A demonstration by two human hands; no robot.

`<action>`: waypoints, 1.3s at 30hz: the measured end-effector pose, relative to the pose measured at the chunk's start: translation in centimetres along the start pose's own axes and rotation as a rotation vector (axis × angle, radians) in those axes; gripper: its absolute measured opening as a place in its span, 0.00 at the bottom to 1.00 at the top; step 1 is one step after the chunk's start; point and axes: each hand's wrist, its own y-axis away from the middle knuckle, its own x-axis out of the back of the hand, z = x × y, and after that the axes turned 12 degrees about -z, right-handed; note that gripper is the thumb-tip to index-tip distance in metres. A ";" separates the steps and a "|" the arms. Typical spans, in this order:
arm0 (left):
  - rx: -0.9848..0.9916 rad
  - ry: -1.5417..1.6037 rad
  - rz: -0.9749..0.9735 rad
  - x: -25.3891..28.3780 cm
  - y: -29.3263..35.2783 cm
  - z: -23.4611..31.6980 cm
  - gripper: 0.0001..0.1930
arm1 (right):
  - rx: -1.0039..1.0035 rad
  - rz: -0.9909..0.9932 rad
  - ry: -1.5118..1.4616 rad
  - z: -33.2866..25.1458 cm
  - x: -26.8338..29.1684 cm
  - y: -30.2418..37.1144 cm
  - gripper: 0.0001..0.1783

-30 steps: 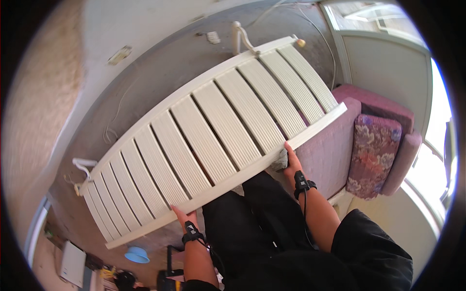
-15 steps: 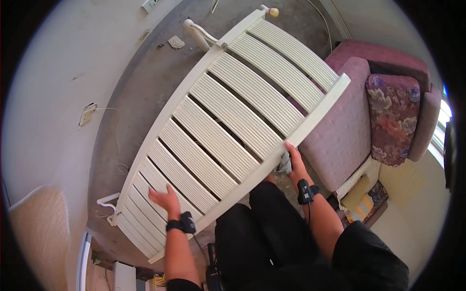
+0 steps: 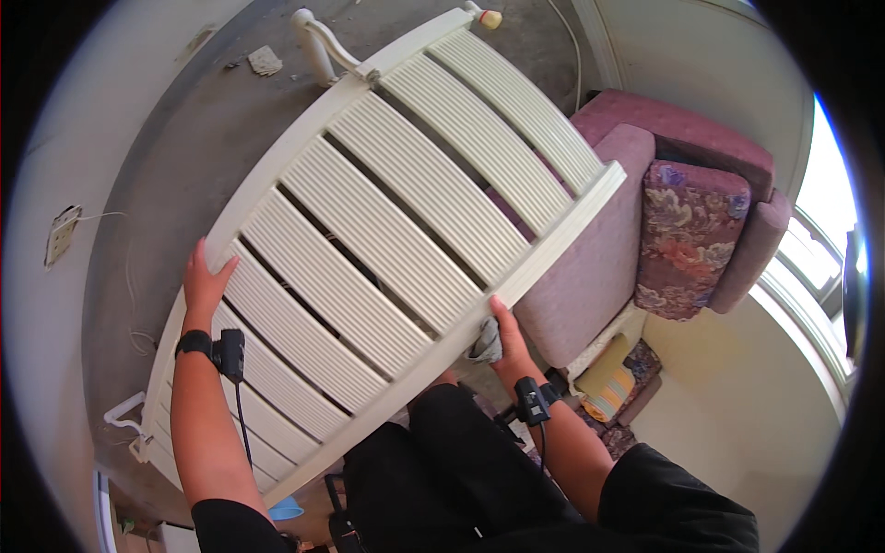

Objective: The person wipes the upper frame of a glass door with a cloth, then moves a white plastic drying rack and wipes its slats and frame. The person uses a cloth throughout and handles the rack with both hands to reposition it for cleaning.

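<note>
A long white slatted lounger (image 3: pixel 406 207) with ribbed slats lies tilted across my front, running from lower left to upper right. On its far rail rests my left hand (image 3: pixel 205 288), the thumb over a slat and the fingers around the outer edge. My right hand (image 3: pixel 509 343) grips the near rail, its thumb on top and its other fingers partly hidden. A bunched grey cloth (image 3: pixel 485 341) sticks out of that same hand, below the rail. Black wrist devices with cables are strapped on both my wrists.
A pink sofa (image 3: pixel 590 249) with a flowered cushion (image 3: pixel 693 240) stands close on the right. White bent legs (image 3: pixel 318 51) stick out from the lounger's far side. A rubble piece (image 3: pixel 265 62) lies on the grey floor. A wall socket (image 3: pixel 62 236) with a wire is at left.
My left hand, raised over the slats before, has moved to the far rail and taken hold of it. My right hand stays on the near rail with the cloth. The view has shifted.
</note>
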 end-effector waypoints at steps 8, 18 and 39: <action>0.150 -0.145 0.087 -3.5 1.2 -0.2 0.42 | -0.015 -0.005 0.065 -1.9 -3.1 1.3 0.35; 0.249 -0.103 -0.031 -5.4 5.6 0.9 0.36 | 0.129 -0.125 0.216 -5.6 -8.5 5.5 0.28; 0.192 -0.097 -0.380 -4.2 18.2 7.3 0.37 | 0.178 0.001 0.125 -3.9 -9.3 5.2 0.28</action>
